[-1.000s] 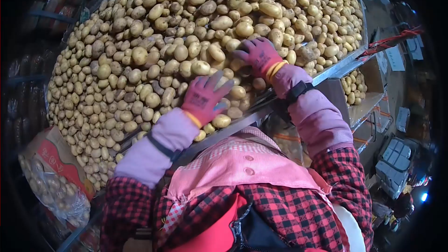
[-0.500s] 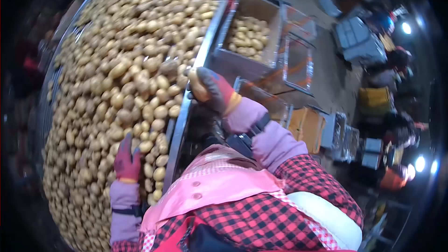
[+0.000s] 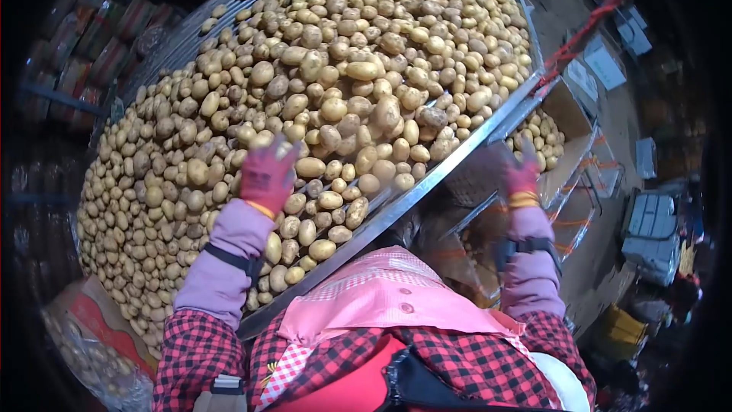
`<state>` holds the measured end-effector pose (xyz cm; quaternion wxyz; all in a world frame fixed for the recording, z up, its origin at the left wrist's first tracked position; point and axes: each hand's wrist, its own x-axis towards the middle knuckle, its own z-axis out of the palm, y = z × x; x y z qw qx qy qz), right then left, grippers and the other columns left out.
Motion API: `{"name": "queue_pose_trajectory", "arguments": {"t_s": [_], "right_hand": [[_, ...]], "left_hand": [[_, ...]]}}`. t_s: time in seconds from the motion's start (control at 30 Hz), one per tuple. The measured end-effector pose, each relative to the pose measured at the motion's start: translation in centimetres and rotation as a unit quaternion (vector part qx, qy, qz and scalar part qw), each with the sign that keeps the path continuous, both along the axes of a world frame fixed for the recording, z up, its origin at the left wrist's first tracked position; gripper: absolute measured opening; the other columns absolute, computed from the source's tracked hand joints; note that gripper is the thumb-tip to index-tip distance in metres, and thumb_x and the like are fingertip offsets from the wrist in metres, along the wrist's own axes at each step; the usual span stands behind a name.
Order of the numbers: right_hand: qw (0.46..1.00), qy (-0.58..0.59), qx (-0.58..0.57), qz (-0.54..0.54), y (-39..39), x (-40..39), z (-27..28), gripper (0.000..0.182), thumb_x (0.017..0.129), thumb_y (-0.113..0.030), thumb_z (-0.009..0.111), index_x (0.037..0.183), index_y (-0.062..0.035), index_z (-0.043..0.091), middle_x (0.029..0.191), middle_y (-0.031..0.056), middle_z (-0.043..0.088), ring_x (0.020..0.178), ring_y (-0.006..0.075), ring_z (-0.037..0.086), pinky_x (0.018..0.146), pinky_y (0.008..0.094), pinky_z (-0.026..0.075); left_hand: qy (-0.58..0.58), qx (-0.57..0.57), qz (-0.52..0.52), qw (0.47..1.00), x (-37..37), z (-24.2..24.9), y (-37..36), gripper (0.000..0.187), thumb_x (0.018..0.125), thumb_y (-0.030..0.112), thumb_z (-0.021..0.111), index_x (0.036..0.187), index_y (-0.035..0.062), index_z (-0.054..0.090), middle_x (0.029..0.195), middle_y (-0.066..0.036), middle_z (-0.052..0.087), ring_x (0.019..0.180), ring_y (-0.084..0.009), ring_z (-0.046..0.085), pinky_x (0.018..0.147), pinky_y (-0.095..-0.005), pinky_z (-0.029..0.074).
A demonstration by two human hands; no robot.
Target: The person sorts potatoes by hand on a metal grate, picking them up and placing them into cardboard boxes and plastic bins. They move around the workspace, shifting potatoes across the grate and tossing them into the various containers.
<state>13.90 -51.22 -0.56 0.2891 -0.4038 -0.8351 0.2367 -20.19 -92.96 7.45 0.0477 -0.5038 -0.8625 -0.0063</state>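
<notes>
A broad heap of potatoes covers the slatted metal table. My left hand, in a red and dark glove, is over the near part of the heap with its fingers apart and nothing in them. Past the table's metal rim, my right hand reaches out at the near side of a box. Its gloved fingers look spread, somewhat blurred, and no potato shows in them. More potatoes lie inside that box, just beyond the right fingers.
A red rope hangs near the table's far right corner. Metal frames with orange strapping stand right of the box. At lower left is a plastic-wrapped carton. Wrapped grey bundles sit on the floor farther right.
My view has turned, and more of the table's far end shows. My right hand, which held a potato at the rim, is now out by the box without it. My left hand stays over the heap.
</notes>
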Motion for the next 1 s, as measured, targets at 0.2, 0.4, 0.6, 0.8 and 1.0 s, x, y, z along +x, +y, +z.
{"name": "queue_pose_trajectory", "arguments": {"t_s": [0.2,0.4,0.6,0.8,1.0], "right_hand": [[0.907,-0.177,0.190,0.330,-7.4,-18.3,1.2,0.075,0.074,-0.042,0.076,0.140,-0.0205,0.048,0.149,0.0158,0.038,0.136,0.0407,0.034,0.113,0.0503,0.029],[0.890,-0.218,0.368,0.159,6.9,-29.6,3.6,0.061,0.085,-0.040,0.067,0.138,-0.0185,0.049,0.138,0.0174,0.049,0.128,0.0386,0.044,0.107,0.0490,0.036],[0.816,-0.086,0.167,0.547,-5.7,-25.7,2.2,0.063,0.075,-0.021,0.077,0.132,-0.0113,0.052,0.134,0.0152,0.051,0.126,0.0354,0.049,0.102,0.0483,0.044],[0.602,0.220,-0.718,0.273,-6.3,-25.6,5.2,0.065,0.091,-0.055,0.061,0.134,-0.0076,0.049,0.125,0.0135,0.059,0.114,0.0279,0.060,0.091,0.0385,0.054],[0.265,0.395,-0.848,0.235,-8.1,-22.7,6.3,0.080,0.087,-0.065,0.057,0.142,-0.0093,0.042,0.139,0.0222,0.048,0.132,0.0432,0.043,0.108,0.0577,0.040]], "left_hand": [[0.043,0.057,0.169,0.983,-2.8,-1.9,-3.8,0.069,0.084,0.045,0.064,0.146,0.0219,0.042,0.150,-0.014,0.038,0.136,-0.0402,0.033,0.111,-0.0531,0.026],[-0.040,0.003,0.191,0.981,-0.4,-5.3,-6.5,0.074,0.083,0.049,0.064,0.148,0.0215,0.040,0.151,-0.014,0.036,0.138,-0.0413,0.028,0.112,-0.0544,0.023],[-0.072,-0.005,0.209,0.975,-1.0,-5.0,-7.0,0.073,0.082,0.040,0.067,0.147,0.0219,0.041,0.152,-0.013,0.035,0.137,-0.0423,0.028,0.113,-0.0539,0.023],[-0.082,-0.012,0.220,0.972,-1.2,-4.4,-6.2,0.073,0.081,0.035,0.070,0.147,0.0242,0.042,0.152,-0.012,0.034,0.137,-0.0426,0.027,0.114,-0.0523,0.024],[-0.037,-0.022,0.199,0.979,-1.7,-5.4,-7.1,0.069,0.083,0.036,0.067,0.147,0.0261,0.042,0.151,-0.010,0.036,0.138,-0.0402,0.029,0.113,-0.0510,0.028]]}}
